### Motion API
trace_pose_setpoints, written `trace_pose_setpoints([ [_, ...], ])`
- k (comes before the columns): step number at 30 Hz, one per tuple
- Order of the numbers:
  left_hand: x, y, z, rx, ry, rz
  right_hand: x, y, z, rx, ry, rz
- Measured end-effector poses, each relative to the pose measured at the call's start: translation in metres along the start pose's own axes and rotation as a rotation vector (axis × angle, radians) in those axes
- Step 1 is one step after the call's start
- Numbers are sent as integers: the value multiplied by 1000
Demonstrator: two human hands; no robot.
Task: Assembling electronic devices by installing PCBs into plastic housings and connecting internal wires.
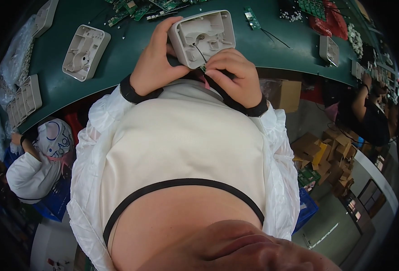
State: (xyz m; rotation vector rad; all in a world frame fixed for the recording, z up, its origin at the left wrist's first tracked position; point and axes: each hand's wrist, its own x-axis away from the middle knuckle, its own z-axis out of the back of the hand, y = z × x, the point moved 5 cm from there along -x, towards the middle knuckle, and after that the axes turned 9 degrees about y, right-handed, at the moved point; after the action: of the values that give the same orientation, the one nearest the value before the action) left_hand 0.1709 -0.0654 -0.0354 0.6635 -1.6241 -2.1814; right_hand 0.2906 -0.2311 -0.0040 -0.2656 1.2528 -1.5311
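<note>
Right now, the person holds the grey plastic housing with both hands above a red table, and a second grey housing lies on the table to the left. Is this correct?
Not quite: the table is dark green, not red, as the head view shows. The rest stands: the left hand and right hand hold the grey plastic housing, and a second grey housing lies to the left.

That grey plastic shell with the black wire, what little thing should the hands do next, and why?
Probably ease the small green board up into the shell. The left hand grips the shell with its open inside facing the camera, the right hand pinches the board just below the shell's edge, and the black wire already runs from the shell's middle down to it. The board itself is mostly hidden.
</note>
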Motion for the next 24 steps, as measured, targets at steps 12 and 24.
trace_pose_setpoints([
  [12, 4, -2, 0, 48, 60, -24, 5, 7, -10, -220, 59, -575],
  [24, 1, -2, -2, 113, 14, -4, -7, -8, -7, 50, 159, -184],
])
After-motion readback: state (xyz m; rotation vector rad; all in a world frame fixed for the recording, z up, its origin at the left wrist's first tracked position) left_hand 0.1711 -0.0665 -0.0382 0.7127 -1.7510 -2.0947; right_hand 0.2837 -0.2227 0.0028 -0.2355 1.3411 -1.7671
